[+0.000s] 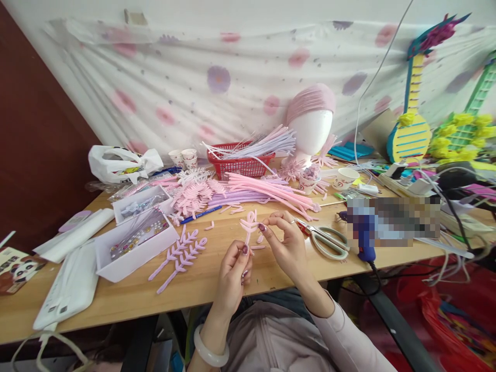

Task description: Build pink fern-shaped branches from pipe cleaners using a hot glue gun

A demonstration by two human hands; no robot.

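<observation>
A pink pipe-cleaner branch point(249, 227) with short side twigs stands upright between my hands above the wooden table point(217, 274). My left hand point(232, 276) pinches its lower stem. Fingers of my right hand point(284, 243) are closed on a twig at its upper right side. Two finished pink branches point(181, 254) lie flat on the table to the left of my left hand. Small pink offcuts point(258, 247) lie under the hands.
Scissors point(327, 239) lie just right of my right hand, a blue glue gun point(363, 235) beyond them. A heap of pink and lilac pipe cleaners point(256, 192), a red basket point(240, 164), a foam head point(311, 126), paper cups and white trays point(135, 243) crowd the table.
</observation>
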